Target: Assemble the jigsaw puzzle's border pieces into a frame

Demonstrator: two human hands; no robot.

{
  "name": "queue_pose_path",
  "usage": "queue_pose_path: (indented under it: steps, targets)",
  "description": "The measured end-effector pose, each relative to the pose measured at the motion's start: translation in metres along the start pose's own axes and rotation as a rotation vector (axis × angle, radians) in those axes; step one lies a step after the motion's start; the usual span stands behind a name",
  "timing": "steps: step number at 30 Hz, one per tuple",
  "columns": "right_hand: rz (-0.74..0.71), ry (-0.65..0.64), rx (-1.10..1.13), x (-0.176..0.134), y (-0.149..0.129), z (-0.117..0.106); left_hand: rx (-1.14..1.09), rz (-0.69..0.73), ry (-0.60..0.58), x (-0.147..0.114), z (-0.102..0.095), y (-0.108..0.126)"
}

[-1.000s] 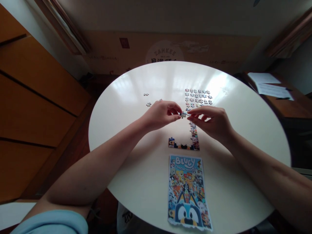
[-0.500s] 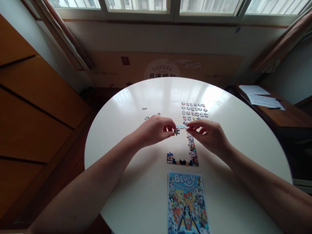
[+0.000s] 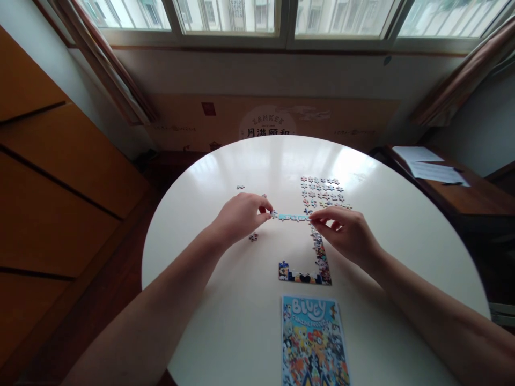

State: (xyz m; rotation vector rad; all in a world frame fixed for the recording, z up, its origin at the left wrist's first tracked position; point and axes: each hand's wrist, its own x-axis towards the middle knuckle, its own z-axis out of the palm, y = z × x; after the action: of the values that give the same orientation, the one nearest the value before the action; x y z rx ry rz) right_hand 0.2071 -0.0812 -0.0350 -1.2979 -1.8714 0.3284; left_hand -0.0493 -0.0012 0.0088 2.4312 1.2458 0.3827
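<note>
My left hand (image 3: 242, 217) pinches a small jigsaw piece (image 3: 274, 214) just beyond the left end of a light-blue strip of joined puzzle pieces (image 3: 293, 217). With thumb and fingertips closed, my right hand (image 3: 345, 229) grips the strip's right end, where it meets the top of the puzzle border (image 3: 319, 252). That border runs down the right side and along the bottom, with a short corner (image 3: 284, 271) at lower left. A loose piece (image 3: 253, 236) lies just below my left hand. Fingers partly hide the strip's right end.
Several loose puzzle pieces (image 3: 317, 187) lie in rows behind my right hand. Another piece (image 3: 240, 187) sits farther back on the left. A Bluey picture sheet (image 3: 314, 338) lies at the near edge of the round white table (image 3: 217, 332). Papers (image 3: 434, 171) rest on a side desk.
My left hand has moved left, away from the strip's middle, uncovering the light-blue strip and a loose piece below the hand. My right hand stays at the strip's right end.
</note>
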Motion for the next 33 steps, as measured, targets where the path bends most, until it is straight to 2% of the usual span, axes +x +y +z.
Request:
queue_pose_path:
  steps: [3,8,14,18,21,25,33]
  targets:
    - [0.002,-0.047,-0.093,0.002,-0.005,-0.005,0.042,-0.029,0.013,0.001,-0.002,-0.004]
    - [0.011,-0.187,-0.305,0.010,-0.017,-0.011,0.006,-0.021,-0.088,0.002,0.005,0.002]
    - [0.007,-0.278,-0.338,0.028,-0.020,-0.003,0.000,-0.002,-0.065,0.004,0.022,0.008]
    - [0.020,-0.255,-0.300,0.034,-0.015,0.008,-0.004,-0.002,-0.079,0.004,0.022,0.007]
    - [0.021,-0.202,-0.293,0.030,-0.008,0.012,0.006,-0.020,-0.069,0.002,0.013,0.003]
    - [0.002,-0.139,-0.323,0.023,0.003,0.007,0.030,-0.052,-0.047,0.000,-0.001,-0.005]
    - [-0.057,-0.084,-0.263,0.021,0.001,0.003,0.023,-0.123,-0.181,-0.005,-0.006,-0.005]
